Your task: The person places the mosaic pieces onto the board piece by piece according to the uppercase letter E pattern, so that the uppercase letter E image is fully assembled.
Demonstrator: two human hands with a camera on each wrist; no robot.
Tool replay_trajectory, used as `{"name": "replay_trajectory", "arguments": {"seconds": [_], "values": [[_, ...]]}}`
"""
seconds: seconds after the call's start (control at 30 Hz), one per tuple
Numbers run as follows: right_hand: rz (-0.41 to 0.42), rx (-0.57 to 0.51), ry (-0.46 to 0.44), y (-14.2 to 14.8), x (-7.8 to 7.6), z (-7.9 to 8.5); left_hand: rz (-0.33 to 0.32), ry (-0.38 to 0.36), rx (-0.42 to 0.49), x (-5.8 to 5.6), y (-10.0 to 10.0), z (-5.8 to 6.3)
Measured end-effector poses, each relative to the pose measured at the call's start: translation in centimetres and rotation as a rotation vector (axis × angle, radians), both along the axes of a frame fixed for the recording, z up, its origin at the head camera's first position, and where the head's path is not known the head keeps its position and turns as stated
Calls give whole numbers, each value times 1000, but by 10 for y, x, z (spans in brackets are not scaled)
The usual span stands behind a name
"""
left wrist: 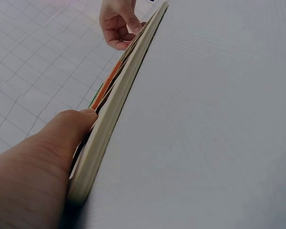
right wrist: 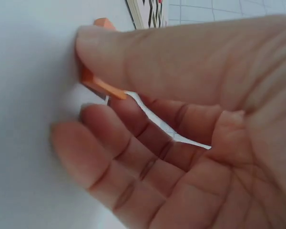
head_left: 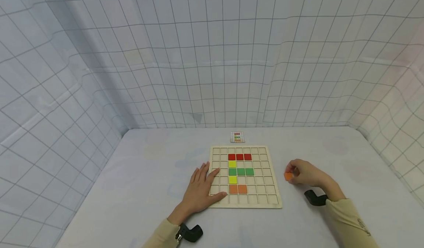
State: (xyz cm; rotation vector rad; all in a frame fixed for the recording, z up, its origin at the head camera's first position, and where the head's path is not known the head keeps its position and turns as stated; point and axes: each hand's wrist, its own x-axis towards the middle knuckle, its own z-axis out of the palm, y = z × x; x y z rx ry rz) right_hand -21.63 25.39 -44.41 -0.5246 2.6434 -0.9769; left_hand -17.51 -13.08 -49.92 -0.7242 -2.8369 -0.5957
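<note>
A wooden grid board (head_left: 261,200) lies on the white table with coloured square tiles in some cells. Three red tiles (head_left: 240,157) form the top row, three green tiles (head_left: 241,172) a middle row, and two orange tiles (head_left: 237,189) the lowest. Single yellow tiles (head_left: 232,180) sit between these rows. My left hand (head_left: 198,192) rests with spread, straight fingers on the board's left edge, its thumb over the lower left cells. Right of the board, my right hand (head_left: 306,173) pinches an orange tile (head_left: 288,176) between thumb and fingers, as the right wrist view also shows (right wrist: 102,86).
Behind the board lies a small card (head_left: 237,137) printed with a coloured grid pattern. White cloth (head_left: 212,67) with dark grid lines hangs at the back and sides of the table (head_left: 149,167). A black device (head_left: 191,233) is on each wrist.
</note>
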Motion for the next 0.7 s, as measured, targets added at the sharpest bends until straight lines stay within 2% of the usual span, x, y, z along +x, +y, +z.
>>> {"name": "replay_trajectory", "arguments": {"seconds": [0.13, 0.27, 0.5, 0.57, 0.7], "values": [[2, -25, 7, -3, 0, 1, -6, 6, 5, 0, 0, 0], [-33, -31, 27, -8, -1, -1, -13, 18, 11, -1, 0, -2], [-80, -95, 231, -29, 3, 1, -11, 15, 7, 0, 0, -3], [-66, -150, 228, -38, 5, 2, -8, 3, 0, 0, 0, -3], [-2, -230, 137, -56, 11, 0, -6, -7, -5, 0, -1, -3]]}}
